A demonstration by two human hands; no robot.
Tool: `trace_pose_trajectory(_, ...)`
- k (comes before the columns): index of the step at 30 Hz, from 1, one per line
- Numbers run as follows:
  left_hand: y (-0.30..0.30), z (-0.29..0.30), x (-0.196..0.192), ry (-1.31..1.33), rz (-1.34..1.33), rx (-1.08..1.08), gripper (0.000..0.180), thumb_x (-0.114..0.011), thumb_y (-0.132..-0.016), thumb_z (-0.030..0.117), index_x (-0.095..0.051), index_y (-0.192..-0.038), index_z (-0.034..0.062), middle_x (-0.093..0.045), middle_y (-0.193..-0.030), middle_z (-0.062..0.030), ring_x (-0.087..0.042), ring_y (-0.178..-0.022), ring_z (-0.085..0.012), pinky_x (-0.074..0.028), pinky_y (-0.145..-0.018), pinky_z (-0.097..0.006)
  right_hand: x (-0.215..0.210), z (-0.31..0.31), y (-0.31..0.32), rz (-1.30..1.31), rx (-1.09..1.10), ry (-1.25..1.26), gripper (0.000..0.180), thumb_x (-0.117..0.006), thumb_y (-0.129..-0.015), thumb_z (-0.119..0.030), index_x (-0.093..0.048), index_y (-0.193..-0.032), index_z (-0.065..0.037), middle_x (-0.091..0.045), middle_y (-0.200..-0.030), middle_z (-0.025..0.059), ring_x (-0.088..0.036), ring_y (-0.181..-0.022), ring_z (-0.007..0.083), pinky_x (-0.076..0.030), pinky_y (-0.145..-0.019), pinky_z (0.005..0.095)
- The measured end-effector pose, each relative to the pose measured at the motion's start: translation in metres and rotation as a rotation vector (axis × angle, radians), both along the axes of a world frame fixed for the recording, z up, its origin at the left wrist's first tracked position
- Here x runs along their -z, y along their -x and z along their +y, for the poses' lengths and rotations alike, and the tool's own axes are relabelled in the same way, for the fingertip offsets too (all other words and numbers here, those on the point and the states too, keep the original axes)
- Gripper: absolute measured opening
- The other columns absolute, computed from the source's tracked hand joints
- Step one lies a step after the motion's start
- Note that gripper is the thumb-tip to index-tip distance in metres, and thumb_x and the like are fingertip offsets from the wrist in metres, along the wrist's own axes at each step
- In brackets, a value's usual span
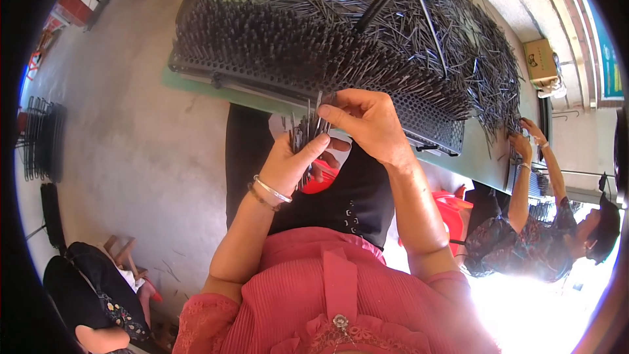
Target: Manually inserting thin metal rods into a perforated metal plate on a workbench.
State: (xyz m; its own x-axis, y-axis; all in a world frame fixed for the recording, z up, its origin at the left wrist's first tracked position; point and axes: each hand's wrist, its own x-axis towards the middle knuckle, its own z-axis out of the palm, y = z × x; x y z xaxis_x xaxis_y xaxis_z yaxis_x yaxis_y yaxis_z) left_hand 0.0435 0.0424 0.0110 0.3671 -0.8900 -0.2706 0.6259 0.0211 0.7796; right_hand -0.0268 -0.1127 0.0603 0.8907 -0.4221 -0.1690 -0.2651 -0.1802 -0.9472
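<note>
Gripping thin dark rods (pixel 303 134) in curled fingers of L hand (pixel 289 159), prob to keep 'em aligned, n pinching tips btwn thumb + index of R hand (pixel 375 126).

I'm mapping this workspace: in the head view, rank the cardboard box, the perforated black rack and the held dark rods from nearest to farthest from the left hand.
1. Held dark rods: in the left hand itself.
2. Perforated black rack: ahead, reaching to the right.
3. Cardboard box: far off to the right.
</note>
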Motion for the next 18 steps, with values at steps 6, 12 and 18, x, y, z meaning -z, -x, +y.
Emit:
trace_pose_trajectory(6, 0.015, -0.013, 0.021, 0.015, 0.046, -0.095, 0.033, -0.055, -0.095, 0.020, -0.055, -0.118, -0.0027, -0.066, -0.102, -0.0164, -0.066, -0.089, -0.0212, -0.055, -0.075, -0.031, -0.001, -0.017, 0.014, -0.148, 0.245, -0.014, 0.015, -0.068, -0.084, -0.006, -0.068, -0.096, 0.003, -0.066, -0.078, 0.0017, -0.057, -0.071, 0.0052, -0.045, -0.064, 0.0195)
trace_pose_trajectory(12, 0.013, -0.013, 0.014, -0.073, 0.138, -0.025, 0.037, -0.055, -0.094, 0.024, -0.054, -0.121, -0.0017, -0.065, -0.103, -0.0176, -0.065, -0.082, -0.0196, -0.055, -0.064, -0.028, 0.002, -0.034, -0.002, -0.424, 0.454, 0.137, 0.017, -0.072, -0.082, -0.010, -0.070, -0.097, -0.001, -0.062, -0.073, -0.0042, -0.047, -0.064, 0.0019, -0.040, -0.059, 0.0179)
trace_pose_trajectory(18, 0.012, -0.011, 0.016, -0.090, 0.140, -0.029, 0.037, -0.056, -0.094, 0.025, -0.054, -0.121, 0.0000, -0.066, -0.101, -0.0162, -0.066, -0.078, -0.0185, -0.053, -0.058, -0.026, 0.011, -0.039, -0.003, -0.359, 0.439, 0.316, 0.018, -0.073, -0.081, -0.010, -0.070, -0.096, 0.000, -0.065, -0.077, -0.0015, -0.051, -0.066, 0.0031, -0.044, -0.063, 0.0191)
